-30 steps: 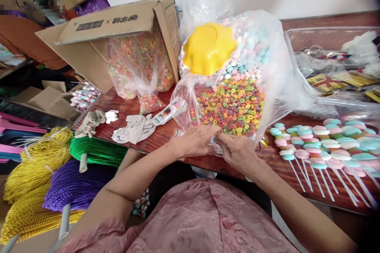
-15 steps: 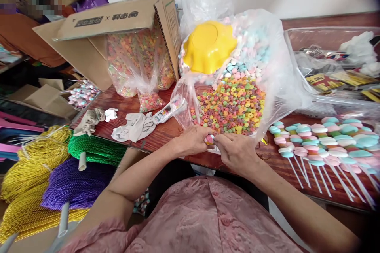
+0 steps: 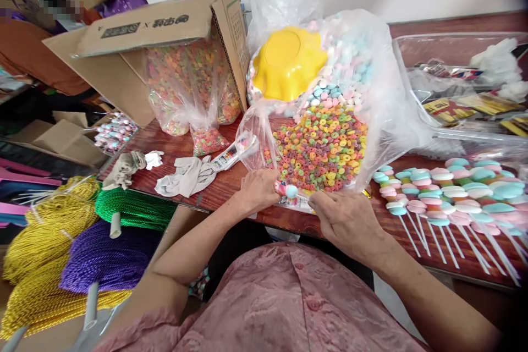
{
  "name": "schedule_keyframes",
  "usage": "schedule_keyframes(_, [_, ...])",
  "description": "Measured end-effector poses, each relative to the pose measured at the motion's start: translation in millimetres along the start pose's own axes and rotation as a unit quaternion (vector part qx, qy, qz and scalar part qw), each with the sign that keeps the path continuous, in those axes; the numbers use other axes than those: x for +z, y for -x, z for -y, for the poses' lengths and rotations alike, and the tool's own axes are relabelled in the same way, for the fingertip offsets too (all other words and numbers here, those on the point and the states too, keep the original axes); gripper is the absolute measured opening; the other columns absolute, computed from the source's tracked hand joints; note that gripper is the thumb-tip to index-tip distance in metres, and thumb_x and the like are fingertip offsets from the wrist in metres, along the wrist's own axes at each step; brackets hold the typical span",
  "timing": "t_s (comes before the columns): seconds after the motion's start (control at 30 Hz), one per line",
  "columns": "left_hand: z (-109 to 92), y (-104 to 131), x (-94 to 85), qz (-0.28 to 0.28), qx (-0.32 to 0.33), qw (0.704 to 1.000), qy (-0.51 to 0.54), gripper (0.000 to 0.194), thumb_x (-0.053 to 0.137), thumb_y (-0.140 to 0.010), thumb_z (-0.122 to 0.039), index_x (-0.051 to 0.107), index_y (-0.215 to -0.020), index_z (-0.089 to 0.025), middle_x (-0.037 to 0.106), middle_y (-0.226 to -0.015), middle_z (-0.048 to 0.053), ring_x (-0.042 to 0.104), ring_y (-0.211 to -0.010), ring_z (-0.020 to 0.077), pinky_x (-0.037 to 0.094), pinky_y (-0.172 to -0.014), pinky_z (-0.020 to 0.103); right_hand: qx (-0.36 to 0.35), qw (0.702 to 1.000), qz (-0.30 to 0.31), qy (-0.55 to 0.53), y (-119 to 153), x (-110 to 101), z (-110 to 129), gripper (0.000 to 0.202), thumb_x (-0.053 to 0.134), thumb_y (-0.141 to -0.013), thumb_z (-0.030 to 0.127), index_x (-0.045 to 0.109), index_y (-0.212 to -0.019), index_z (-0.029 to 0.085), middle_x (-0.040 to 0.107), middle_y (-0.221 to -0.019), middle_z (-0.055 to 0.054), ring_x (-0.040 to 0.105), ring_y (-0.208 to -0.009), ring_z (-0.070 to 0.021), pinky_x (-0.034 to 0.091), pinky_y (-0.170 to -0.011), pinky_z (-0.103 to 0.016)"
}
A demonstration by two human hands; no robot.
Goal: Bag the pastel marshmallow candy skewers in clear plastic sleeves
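Note:
In my left hand [image 3: 260, 190] is a short candy skewer [image 3: 291, 191], its light blue piece facing right and pink and white ones partly covered by my fingers. My right hand [image 3: 346, 220] is a little to the right, fingers curled and pinched; what they grip, if anything, is too small to make out. Just beyond both hands, a clear plastic bag [image 3: 373, 168] holds colourful ring candies [image 3: 322, 148]. Finished candy skewers [image 3: 454, 192] in pink, white and blue lie in rows on white sticks to the right.
A yellow scalloped bowl [image 3: 289, 60] lies upside down on pastel candies [image 3: 350, 60]. An open carton [image 3: 140, 27] with bagged ring candies, a grey glove [image 3: 185, 176] and a clear tray [image 3: 462, 126] share the table. Bundles of cord [image 3: 103, 253] hang at left. Another person [image 3: 37, 55] is behind.
My hands have moved apart: the right slid right and slightly down, the left shifted a little left. The light blue end of the skewer now shows between them.

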State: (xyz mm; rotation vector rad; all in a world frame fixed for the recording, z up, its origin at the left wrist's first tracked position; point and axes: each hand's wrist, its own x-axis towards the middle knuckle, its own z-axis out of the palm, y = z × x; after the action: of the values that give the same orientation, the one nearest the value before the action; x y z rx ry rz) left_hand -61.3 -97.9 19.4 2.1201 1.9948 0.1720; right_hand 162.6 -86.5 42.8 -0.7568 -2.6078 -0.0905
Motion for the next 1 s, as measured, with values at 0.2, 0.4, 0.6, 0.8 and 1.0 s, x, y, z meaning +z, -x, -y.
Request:
schedule_keyframes(0.2, [-10.8, 5.9, 5.3, 0.032, 0.037, 0.998, 0.041, 0.018, 0.058, -0.08, -0.032, 0.068, -0.08, -0.018, 0.069, -0.077, 0.006, 0.064, -0.072, 0.02, 0.037, -0.061, 0.027, 0.061, 0.995, 0.075, 0.016, 0.8, 5.3, 3.2, 0.022, 0.044, -0.083, 0.007, 0.062, -0.076, 0.017, 0.064, -0.058, -0.004, 0.054, -0.051, -0.0158, 0.02, -0.054, -0.03])
schedule_keyframes(0.4, [-28.3, 8.0, 6.5, 0.059, 0.072, 0.993, 0.068, 0.023, 0.058, -0.082, -0.036, 0.07, -0.081, -0.016, 0.069, -0.076, 0.006, 0.063, -0.07, 0.0198, 0.038, -0.061, 0.027, 0.081, 0.982, 0.163, -0.043, -2.1, 25.0, 5.7, 0.029, 0.039, -0.088, 0.01, 0.067, -0.095, 0.015, 0.072, -0.072, -0.009, 0.062, -0.061, -0.0185, 0.023, -0.057, -0.031])
schedule_keyframes(0.6, [-41.4, 5.0, 4.7, 0.064, 0.085, 0.992, 0.069, 0.018, 0.056, -0.078, -0.018, 0.07, -0.089, -0.013, 0.071, -0.085, 0.01, 0.065, -0.08, 0.0234, 0.044, -0.07, 0.03, 0.076, 0.985, 0.029, -0.151, -1.9, 46.3, 3.8, 0.027, 0.039, -0.095, 0.016, 0.064, -0.085, 0.016, 0.068, -0.067, -0.004, 0.059, -0.059, -0.0145, 0.032, -0.058, -0.026])
schedule_keyframes(0.8, [-20.9, -3.6, -29.9, 0.058, 0.169, 0.958, 0.224, 0.06, 0.07, -0.079, -0.051, 0.06, -0.123, -0.012, 0.066, -0.111, 0.011, 0.06, -0.098, 0.0237, 0.045, -0.083, 0.031, 0.014, 0.98, -0.065, -0.189, 4.5, 40.8, -20.2, 0.023, 0.042, -0.097, 0.014, 0.059, -0.081, 0.017, 0.063, -0.066, -0.001, 0.057, -0.057, -0.0118, 0.035, -0.058, -0.024])
schedule_keyframes(1.0, [-5.0, -10.2, -32.0, 0.227, 0.132, 0.855, 0.448, 0.041, 0.055, -0.089, -0.05, 0.068, -0.082, -0.011, 0.053, -0.064, -0.001, 0.043, -0.058, 0.0086, 0.033, -0.054, 0.02, -0.038, 0.986, -0.077, -0.146, 3.8, 23.0, -38.7, 0.017, 0.043, -0.095, 0.011, 0.058, -0.089, 0.018, 0.064, -0.073, -0.002, 0.059, -0.066, -0.0144, 0.039, -0.064, -0.026])
